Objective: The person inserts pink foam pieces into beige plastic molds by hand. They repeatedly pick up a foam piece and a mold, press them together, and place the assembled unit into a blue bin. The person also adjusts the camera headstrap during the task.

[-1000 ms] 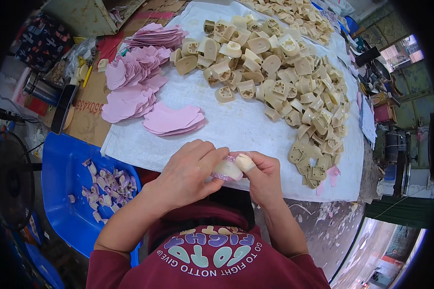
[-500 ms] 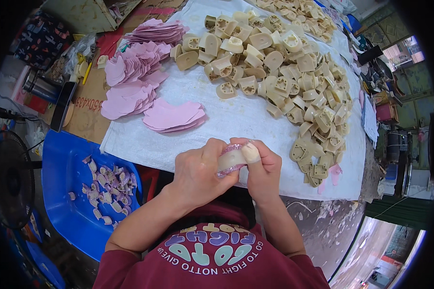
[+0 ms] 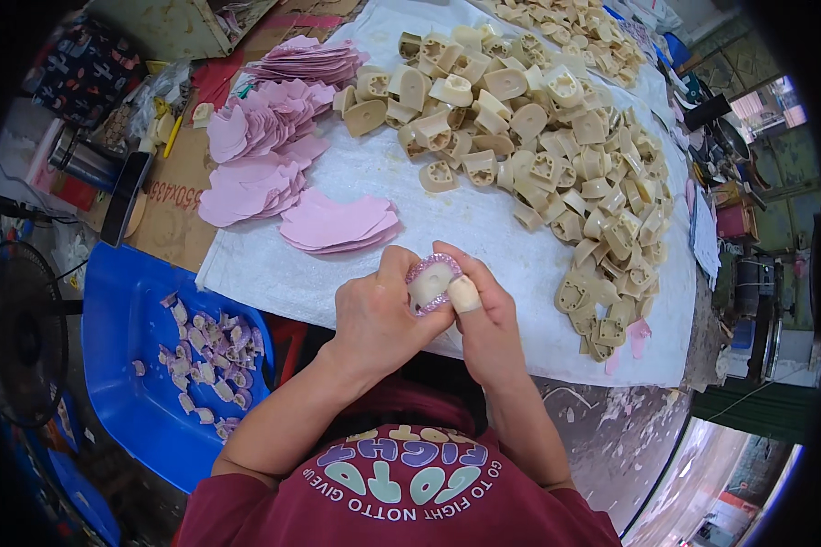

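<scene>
Above the table's near edge, my left hand (image 3: 374, 310) grips a shoe heel (image 3: 429, 284) with its fingers wrapped round the side. Its pale top face points up at me, and a sparkly pink-purple covering runs round its rim. My right hand (image 3: 491, 333) closes on the same heel from the other side, the thumb, in a beige finger cover (image 3: 464, 294), pressing at the edge. The palms hide the heel's lower part. Just beyond my left hand lies a fanned stack of pink cut pieces (image 3: 337, 221).
Bare beige heels (image 3: 529, 123) form a large pile on the white cloth (image 3: 483, 228). More pink stacks (image 3: 246, 196) lie at its left. A blue basin (image 3: 114, 365) with several covered heels (image 3: 210, 365) stands lower left, beside a black fan (image 3: 18, 333). A phone (image 3: 126, 196) leans at the table's left edge.
The heel has been turned in my hands, so its covered rim now shows as a ring round the pale face. My right fingers have shifted along its edge. The view has moved slightly.
</scene>
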Demonstrator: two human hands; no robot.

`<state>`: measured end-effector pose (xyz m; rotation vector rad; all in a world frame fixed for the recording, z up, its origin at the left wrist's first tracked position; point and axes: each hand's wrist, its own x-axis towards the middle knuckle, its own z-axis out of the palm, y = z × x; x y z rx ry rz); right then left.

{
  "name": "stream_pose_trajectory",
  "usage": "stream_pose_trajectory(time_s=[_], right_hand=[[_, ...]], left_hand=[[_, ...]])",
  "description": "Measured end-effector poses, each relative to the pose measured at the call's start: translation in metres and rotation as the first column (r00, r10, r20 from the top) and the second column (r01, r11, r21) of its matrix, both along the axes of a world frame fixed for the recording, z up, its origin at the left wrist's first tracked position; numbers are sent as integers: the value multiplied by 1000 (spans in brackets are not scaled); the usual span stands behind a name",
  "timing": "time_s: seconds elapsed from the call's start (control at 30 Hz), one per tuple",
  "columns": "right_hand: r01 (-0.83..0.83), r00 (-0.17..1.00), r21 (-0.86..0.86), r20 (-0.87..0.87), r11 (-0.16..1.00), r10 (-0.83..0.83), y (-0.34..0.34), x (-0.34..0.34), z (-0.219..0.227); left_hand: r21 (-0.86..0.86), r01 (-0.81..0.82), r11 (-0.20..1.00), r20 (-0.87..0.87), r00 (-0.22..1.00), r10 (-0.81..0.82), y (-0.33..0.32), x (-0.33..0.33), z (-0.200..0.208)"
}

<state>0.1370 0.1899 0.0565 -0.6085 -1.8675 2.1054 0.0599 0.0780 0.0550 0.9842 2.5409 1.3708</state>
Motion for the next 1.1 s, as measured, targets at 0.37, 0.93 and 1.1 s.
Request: stream_pose_trajectory(time_s=[0.37,0.93,1.1], right_hand=[[-199,978,85,72,976,194,-23,-13,-18],[-213,957,931,137,297,257,-30,-110,-32],[-24,981,613,-136,789,136,-8,-103,-47]], left_hand=[[-29,-103,994,-35,994,102,-30,2,-23],[10,-355,935,-332,881,338,-107,-50,-24],[-48,-222,974,-137,967,214,-72,-68,-44]])
